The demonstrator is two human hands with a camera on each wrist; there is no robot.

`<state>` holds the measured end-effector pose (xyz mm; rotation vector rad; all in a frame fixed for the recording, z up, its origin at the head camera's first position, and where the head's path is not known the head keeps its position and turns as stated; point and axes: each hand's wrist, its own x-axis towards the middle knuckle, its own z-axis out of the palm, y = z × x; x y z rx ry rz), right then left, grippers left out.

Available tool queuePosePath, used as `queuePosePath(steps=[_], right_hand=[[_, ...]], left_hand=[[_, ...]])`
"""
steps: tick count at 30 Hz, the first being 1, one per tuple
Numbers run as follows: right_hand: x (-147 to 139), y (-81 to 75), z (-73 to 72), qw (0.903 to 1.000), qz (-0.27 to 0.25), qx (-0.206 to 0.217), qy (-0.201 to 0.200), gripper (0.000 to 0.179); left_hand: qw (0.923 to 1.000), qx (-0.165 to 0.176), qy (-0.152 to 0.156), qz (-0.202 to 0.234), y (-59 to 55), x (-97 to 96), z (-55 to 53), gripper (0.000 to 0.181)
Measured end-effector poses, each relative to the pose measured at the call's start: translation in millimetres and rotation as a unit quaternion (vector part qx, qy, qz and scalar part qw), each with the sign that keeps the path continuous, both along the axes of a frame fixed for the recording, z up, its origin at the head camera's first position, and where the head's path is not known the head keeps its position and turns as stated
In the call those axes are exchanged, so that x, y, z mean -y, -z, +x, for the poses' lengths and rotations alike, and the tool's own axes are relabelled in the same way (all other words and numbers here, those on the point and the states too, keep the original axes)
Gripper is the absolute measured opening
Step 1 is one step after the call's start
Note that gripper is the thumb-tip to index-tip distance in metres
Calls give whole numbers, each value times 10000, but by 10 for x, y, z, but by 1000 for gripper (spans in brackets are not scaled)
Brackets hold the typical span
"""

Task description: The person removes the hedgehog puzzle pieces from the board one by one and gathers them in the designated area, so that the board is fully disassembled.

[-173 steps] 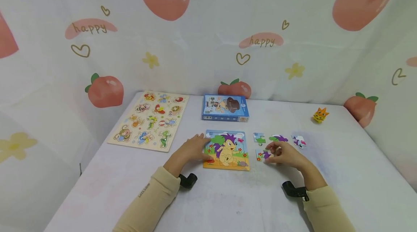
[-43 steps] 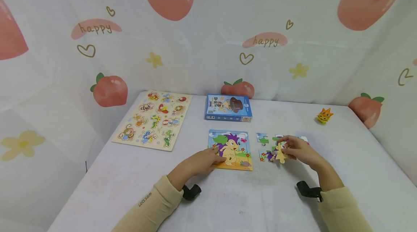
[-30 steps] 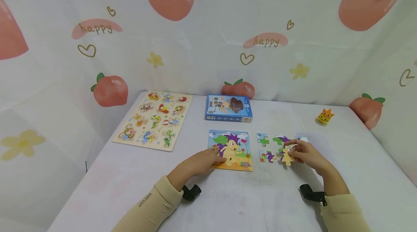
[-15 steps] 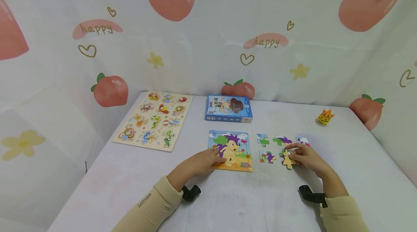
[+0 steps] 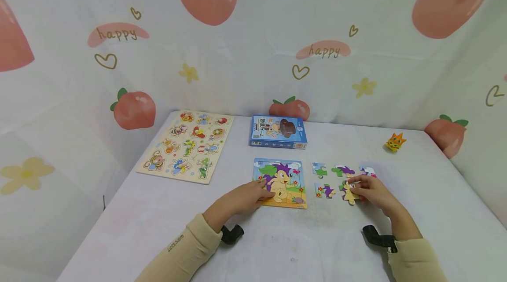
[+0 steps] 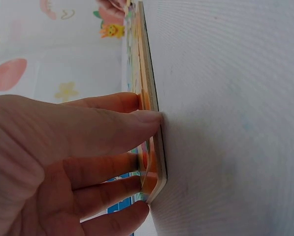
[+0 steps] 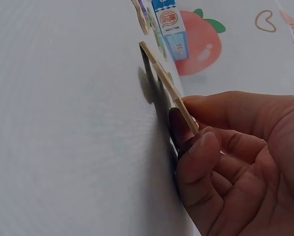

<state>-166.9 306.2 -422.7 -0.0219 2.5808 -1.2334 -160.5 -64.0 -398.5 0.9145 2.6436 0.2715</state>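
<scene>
A square hedgehog jigsaw puzzle (image 5: 283, 176) lies flat on the table. My left hand (image 5: 246, 195) rests on its lower left part; in the left wrist view the fingers are on top and the thumb touches the board's edge (image 6: 154, 98). To the right, my right hand (image 5: 374, 192) pinches a cream-and-purple puzzle piece (image 5: 349, 195) between thumb and fingers. The right wrist view shows that piece (image 7: 169, 86) tilted, partly raised off the cloth. Beside it lie a purple piece with red flowers (image 5: 325, 190), a green-and-blue piece (image 5: 319, 170), a green-and-purple piece (image 5: 343, 170) and a pale piece (image 5: 367, 170).
Behind the jigsaw stands a blue box (image 5: 278, 131) lying on its broad side. A wooden board with animal figures (image 5: 186, 146) lies at the left back. A small orange and yellow toy figure (image 5: 395, 142) is at the right back. A fruit-print curtain (image 5: 253, 53) closes off the rear.
My right hand let go of the flowered purple piece, took the cream-and-purple one and moved it right and down beside the others. My left hand shifted from the jigsaw's left edge onto its lower part.
</scene>
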Motion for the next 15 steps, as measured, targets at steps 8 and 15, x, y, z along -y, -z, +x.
queuePosePath(steps=[8,15], right_hand=[[10,-5,15,10000,-33,9,66,37],[-1,7,14,9999,-39,61,111,38]], left_hand=[[10000,45,-43,37,-25,7,18,41],[10000,44,-35,41,-28,9,18,40]])
